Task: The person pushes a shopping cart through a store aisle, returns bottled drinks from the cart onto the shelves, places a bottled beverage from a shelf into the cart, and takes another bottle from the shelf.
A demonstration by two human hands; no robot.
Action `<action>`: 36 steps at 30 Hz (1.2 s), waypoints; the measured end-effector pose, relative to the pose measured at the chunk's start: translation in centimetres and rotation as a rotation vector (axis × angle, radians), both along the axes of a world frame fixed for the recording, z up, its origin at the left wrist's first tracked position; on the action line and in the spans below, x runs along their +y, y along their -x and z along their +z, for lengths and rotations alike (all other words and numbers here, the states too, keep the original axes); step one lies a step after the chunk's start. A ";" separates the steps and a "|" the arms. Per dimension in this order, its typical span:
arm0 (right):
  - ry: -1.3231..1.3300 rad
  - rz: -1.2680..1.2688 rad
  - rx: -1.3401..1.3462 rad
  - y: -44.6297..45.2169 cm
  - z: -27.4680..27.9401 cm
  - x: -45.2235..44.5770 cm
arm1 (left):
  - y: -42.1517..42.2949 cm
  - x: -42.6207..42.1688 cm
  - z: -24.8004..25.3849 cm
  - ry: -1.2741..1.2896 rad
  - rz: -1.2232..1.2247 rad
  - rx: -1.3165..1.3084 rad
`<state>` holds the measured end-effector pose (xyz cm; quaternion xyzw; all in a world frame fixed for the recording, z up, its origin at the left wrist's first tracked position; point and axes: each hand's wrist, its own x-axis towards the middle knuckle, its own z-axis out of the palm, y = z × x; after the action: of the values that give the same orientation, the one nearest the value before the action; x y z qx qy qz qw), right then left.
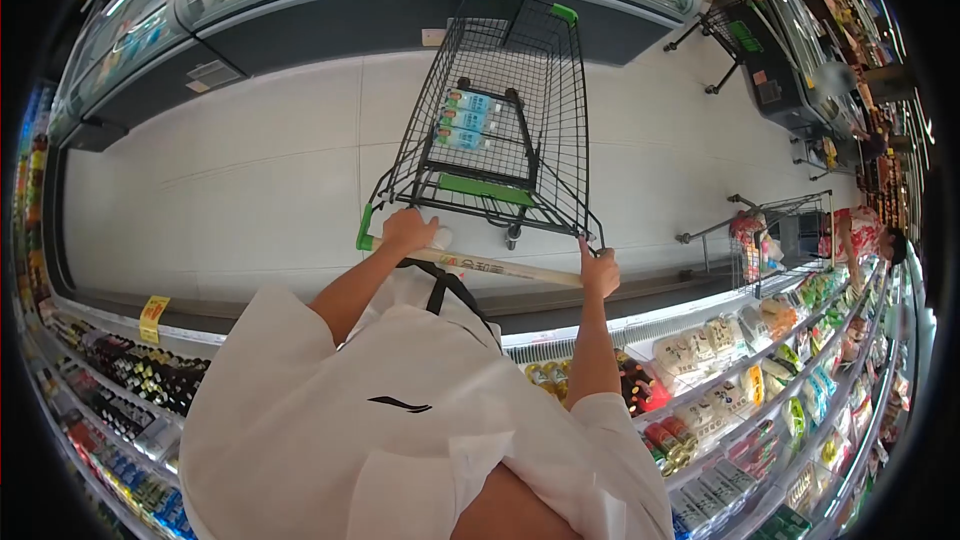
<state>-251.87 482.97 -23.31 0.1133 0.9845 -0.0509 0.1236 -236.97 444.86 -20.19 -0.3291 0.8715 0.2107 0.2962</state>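
Both of my hands are on the pale handlebar [500,268] of a black wire shopping cart [560,120] with green trim. My left hand [408,231] is wrapped round the bar near its left end. At the right end, my right hand [600,272] grips the bar, thumb pointing up toward the basket. Inside the cart lies a blue-and-white pack of what look like several small packages [464,120], toward the left side. A dark strap [440,290] hangs across my white shirt, just behind the bar.
Glass-topped freezer cases [350,10] run along the far side, close to the cart's front. Refrigerated shelves [700,390] with packaged food line the near right, bottles [130,365] the near left. At right, a person in red [862,232] reaches toward the shelves beside another cart [780,235].
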 end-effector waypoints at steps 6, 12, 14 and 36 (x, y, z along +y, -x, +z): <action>0.193 -0.052 0.161 1.4 1.8 -4.1 | -4.9 0.9 2.0 0.169 0.162 0.375; 0.255 0.036 0.333 1.7 2.2 -9.2 | -10.1 0.5 2.7 0.296 0.335 0.474; 0.273 0.111 0.419 1.7 2.2 -11.0 | -11.5 0.4 3.7 0.360 0.394 0.479; 0.431 0.767 0.278 -8.7 7.6 -42.7 | -40.2 -9.8 7.6 0.588 1.309 0.409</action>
<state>-243.21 440.26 -15.67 -0.2952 0.9296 -0.2197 0.0211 -196.80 435.11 -12.58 -0.8007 0.5555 0.1593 -0.1580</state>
